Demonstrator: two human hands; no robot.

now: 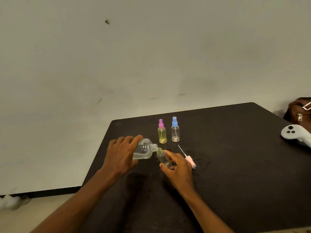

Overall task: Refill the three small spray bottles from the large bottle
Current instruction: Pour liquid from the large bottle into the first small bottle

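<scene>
My left hand (122, 153) grips the large clear bottle (144, 148), tipped on its side with its open neck against the mouth of a small clear bottle (162, 157). That small bottle is uncapped, tilted, and held low down by my right hand (178, 169). Its pale pink spray top (190, 161) with a thin tube lies on the table just right of my right hand. Behind them stand a yellow bottle with a pink spray top (162, 133) and a clear bottle with a blue spray top (175, 131), both upright and capped.
All this sits on a dark table (235, 165) set against a pale wall. A white game-style controller (296, 134) lies at the right edge, with a brown bag (298, 110) behind it. The floor shows off the table's left edge.
</scene>
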